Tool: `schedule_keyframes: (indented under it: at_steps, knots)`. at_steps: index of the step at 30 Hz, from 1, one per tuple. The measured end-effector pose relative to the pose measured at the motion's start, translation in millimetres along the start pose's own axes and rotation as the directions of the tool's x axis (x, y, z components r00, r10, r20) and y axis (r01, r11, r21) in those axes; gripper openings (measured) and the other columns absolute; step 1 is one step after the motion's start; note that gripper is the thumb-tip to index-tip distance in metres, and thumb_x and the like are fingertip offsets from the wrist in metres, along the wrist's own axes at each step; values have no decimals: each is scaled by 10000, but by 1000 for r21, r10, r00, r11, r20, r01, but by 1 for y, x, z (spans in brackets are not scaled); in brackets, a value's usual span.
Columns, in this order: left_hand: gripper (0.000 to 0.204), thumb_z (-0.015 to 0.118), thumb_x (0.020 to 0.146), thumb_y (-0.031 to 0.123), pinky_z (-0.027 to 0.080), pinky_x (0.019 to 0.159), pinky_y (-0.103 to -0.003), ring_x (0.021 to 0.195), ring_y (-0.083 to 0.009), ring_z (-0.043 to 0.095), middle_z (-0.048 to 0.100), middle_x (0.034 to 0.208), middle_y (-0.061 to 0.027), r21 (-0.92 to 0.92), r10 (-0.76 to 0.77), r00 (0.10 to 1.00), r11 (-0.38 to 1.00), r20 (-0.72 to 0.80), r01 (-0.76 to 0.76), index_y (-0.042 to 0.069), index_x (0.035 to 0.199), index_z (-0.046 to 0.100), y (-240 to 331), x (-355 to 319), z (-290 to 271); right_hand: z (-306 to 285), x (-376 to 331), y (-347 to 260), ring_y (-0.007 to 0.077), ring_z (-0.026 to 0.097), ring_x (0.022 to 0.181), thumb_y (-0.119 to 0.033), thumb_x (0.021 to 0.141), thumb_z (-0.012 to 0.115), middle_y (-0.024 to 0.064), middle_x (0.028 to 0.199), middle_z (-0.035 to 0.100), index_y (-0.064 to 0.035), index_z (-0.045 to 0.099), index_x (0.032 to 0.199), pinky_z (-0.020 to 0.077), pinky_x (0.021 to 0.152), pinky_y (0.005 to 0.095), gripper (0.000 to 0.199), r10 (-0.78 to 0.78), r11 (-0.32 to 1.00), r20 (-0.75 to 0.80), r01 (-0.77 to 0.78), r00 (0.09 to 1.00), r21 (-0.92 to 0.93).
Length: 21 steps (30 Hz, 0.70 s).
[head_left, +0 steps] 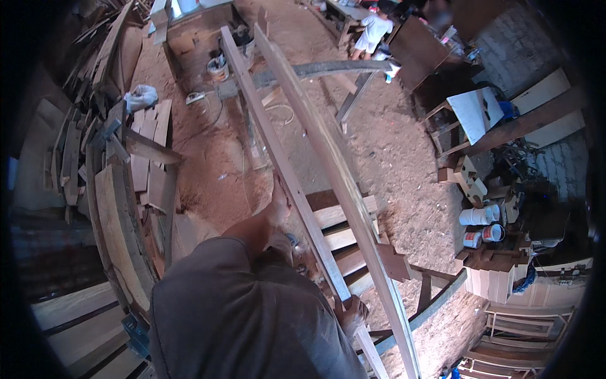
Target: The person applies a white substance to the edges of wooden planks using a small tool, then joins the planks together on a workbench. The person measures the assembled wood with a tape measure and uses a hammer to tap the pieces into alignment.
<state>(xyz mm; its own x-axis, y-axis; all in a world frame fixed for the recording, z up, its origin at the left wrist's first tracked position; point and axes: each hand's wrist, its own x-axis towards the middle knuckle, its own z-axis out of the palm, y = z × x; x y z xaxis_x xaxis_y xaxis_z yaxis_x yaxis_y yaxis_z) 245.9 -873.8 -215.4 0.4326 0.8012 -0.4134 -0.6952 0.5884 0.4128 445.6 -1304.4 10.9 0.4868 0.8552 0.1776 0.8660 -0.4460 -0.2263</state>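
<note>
Two long wooden beams run from the far middle toward the lower right, nearly side by side. My left hand [279, 201] grips the left beam [268, 142] near its middle, with some fingers hidden behind the wood. Closer to me, my right hand [351, 313] is wrapped round the same beam. The right beam [328, 151] lies beside it, touched by neither hand. At the far end the beams cross a curved wooden trestle [322, 68]. A near trestle [442, 297] stands at the lower right. Several short boards [344, 237] show beneath and between the beams.
Stacked planks [151, 139] and thick timber [123, 221] lie at the left, near a white bag [140, 98]. White buckets [476, 216] and wooden frames [521, 322] stand at the right. A person in white [375, 30] is at the far side. Dusty ground [391, 158] surrounds the trestles.
</note>
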Motion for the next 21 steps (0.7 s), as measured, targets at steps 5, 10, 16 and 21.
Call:
schedule_keyframes:
  at_steps: [5, 10, 16, 21]
  knots:
    - [1125, 394, 937, 967, 360, 1226, -498, 1447, -299, 523, 576, 1547, -180, 327, -2, 818, 916, -575, 232, 57, 1587, 521, 14, -24, 53, -1, -34, 8, 362, 704, 702, -615, 828, 892, 66, 733, 681, -113, 702, 994, 552, 684, 548, 562, 114, 987, -22, -115, 993, -112]
    - [1126, 355, 913, 997, 474, 1100, -498, 1244, -331, 636, 688, 1333, -184, 212, 29, 845, 972, -534, 101, 82, 1539, 551, 23, -5, 27, 13, -29, 17, 424, 741, 882, -638, 823, 869, 168, 927, 753, -104, 699, 1081, 576, 781, 583, 617, 267, 962, 136, -273, 954, 28]
    - [1126, 374, 858, 1045, 575, 969, -553, 1050, -361, 713, 736, 1185, -186, -17, 11, 999, 1000, -51, -12, 119, 1457, 601, 31, -34, 89, 21, -33, 34, 363, 714, 602, -696, 737, 913, 83, 696, 708, -145, 653, 856, 558, 536, 508, 621, 166, 986, -10, -166, 986, -13]
    - [1135, 464, 862, 1008, 504, 1104, -633, 1309, -376, 626, 646, 1428, -175, -78, -117, 990, 989, 77, 123, 121, 1569, 495, 52, -104, 167, -50, -34, 31, 305, 702, 579, -626, 703, 977, 47, 640, 674, -136, 636, 756, 543, 545, 481, 599, 168, 984, -60, -171, 984, -51]
